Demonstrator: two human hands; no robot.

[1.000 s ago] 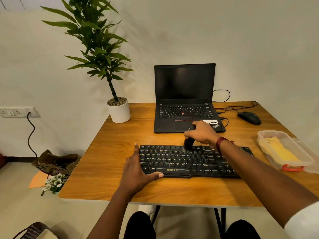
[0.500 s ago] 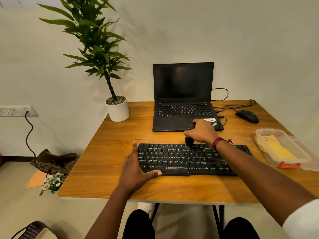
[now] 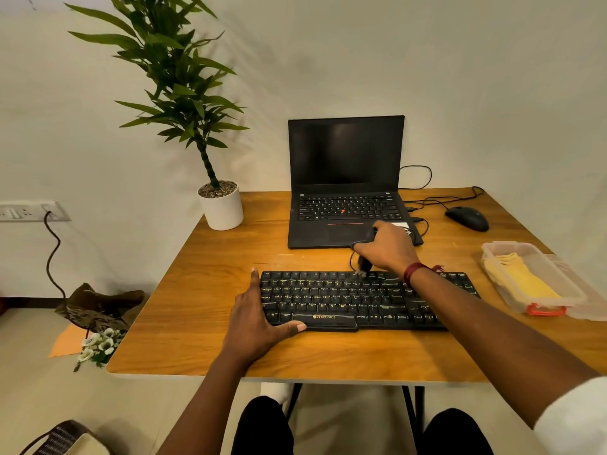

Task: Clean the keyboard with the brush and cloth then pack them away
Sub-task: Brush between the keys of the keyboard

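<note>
Two hands busy: right hand [image 3: 389, 249] gripping brush [image 3: 364, 265], bristles touching keyboard [image 3: 345, 300] top row. Left hand [image 3: 259, 318] spread flat, bracing keyboard's left end, mid-table [image 3: 203, 290]. Yellow cloth [image 3: 522, 279] sitting inside clear container [image 3: 492, 251] far right.

Black keyboard [image 3: 361, 300], yellow legends: I am seeing it lying flat across the frame's centre. Dark brush [image 3: 364, 265]: standing tilted, pale bristles touching the keyboard's top row. Yellow cloth [image 3: 522, 280]: lying folded inside the clear container [image 3: 492, 249] at right, lid off.
</note>
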